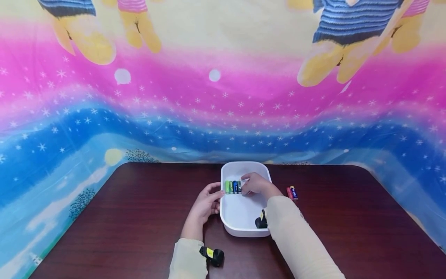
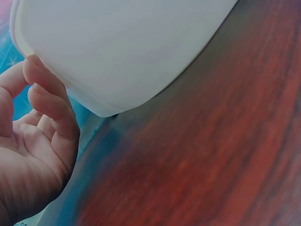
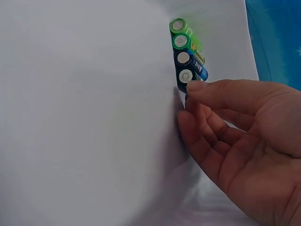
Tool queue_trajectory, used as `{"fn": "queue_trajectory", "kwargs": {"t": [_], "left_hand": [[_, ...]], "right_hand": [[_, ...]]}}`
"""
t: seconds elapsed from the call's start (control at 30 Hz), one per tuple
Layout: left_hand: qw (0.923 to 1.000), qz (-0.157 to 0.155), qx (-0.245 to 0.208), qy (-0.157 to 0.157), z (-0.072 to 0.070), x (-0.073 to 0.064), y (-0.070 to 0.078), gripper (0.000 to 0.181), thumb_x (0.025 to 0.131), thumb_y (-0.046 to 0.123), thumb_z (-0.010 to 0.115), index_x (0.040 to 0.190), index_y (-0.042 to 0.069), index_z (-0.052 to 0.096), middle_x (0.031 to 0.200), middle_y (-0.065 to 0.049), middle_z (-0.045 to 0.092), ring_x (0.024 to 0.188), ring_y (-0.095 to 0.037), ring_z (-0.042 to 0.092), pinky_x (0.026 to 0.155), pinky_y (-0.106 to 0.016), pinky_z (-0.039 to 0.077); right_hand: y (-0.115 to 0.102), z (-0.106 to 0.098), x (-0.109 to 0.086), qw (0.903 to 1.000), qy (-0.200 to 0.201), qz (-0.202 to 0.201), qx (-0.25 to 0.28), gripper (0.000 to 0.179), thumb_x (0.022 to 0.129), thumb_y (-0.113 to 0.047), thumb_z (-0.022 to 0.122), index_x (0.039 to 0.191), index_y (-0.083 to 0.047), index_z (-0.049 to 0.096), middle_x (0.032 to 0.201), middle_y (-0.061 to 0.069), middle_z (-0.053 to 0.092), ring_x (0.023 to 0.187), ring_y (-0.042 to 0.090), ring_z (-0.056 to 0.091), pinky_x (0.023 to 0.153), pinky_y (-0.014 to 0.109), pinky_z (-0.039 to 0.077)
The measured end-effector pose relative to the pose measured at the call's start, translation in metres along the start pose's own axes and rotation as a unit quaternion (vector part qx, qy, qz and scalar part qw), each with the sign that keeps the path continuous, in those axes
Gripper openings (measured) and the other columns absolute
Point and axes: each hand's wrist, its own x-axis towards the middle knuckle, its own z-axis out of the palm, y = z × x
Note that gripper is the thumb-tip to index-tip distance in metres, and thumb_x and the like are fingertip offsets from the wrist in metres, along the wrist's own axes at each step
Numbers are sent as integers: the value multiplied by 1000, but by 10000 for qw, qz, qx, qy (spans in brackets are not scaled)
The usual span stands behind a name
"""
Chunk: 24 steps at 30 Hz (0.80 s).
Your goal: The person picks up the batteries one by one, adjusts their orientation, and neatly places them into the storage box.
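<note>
A white tray (image 1: pixel 240 215) stands on the table, its left rim held by my left hand (image 1: pixel 205 203), thumb at the edge and fingers along the outer wall. Inside, several batteries lie side by side: a light green battery (image 1: pixel 227 187), a green battery (image 1: pixel 231 187), a blue battery (image 1: pixel 235 187) and a dark battery (image 1: pixel 239 187). My right hand (image 1: pixel 256 184) reaches into the tray at the row's right end. Its thumb and fingers pinch a small dark battery (image 3: pixel 186 101), mostly hidden by them, right beside the dark one.
Two more batteries, a red one (image 1: pixel 289 193) and a dark blue one (image 1: pixel 294 193), lie together on the brown table (image 1: pixel 146 224) right of the tray. A patterned cloth (image 1: pixel 223 108) hangs behind the table. Both wrists carry black cameras (image 1: pixel 216 257).
</note>
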Motion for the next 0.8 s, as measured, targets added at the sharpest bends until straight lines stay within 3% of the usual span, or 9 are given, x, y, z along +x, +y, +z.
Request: {"fn": "queue_trajectory", "kwargs": {"t": [0.13,0.23,0.37,0.53,0.67,0.8], "left_hand": [[10000,-39,-7,47,-1,1,0,46,88,16,60,131,10,45,67,-2,51,47,-10,45,42,-20,38],[10000,-57,-1,6,-1,1,-1,46,89,15,59,132,9,44,66,-2,52,47,-10,45,42,-20,38],[10000,-38,-13,-48,0,1,-3,47,88,15,60,132,9,44,65,-2,53,47,-9,45,42,-20,38],[10000,0,9,-48,1,2,-4,48,88,17,62,132,8,44,65,-1,53,47,-10,45,42,-20,39],[10000,23,15,-80,0,2,-5,49,88,16,61,133,8,43,65,-1,51,46,-9,44,41,-19,39],[10000,35,0,-40,-2,1,-5,49,87,17,61,132,8,43,65,-1,50,45,-9,44,41,-19,38]], "right_hand": [[-6,-3,-2,9996,152,-7,-249,70,72,6,67,136,2,40,78,12,59,56,16,50,56,27,47],[-14,-8,-6,9995,228,-56,-213,69,73,7,63,137,4,39,88,17,60,57,19,54,57,29,49],[-25,-26,-18,9987,140,-345,353,64,78,7,61,137,5,36,104,23,58,80,30,63,69,34,54],[-31,-67,-38,9902,70,-957,1014,60,85,0,60,138,4,34,111,25,55,105,41,53,82,41,50],[-18,-99,-56,9886,257,-1134,951,54,89,-6,59,138,2,38,116,25,53,110,40,51,86,45,47],[9,-117,-69,9895,321,-1121,856,55,89,-9,60,138,2,37,123,24,50,112,37,51,90,46,45]]}}
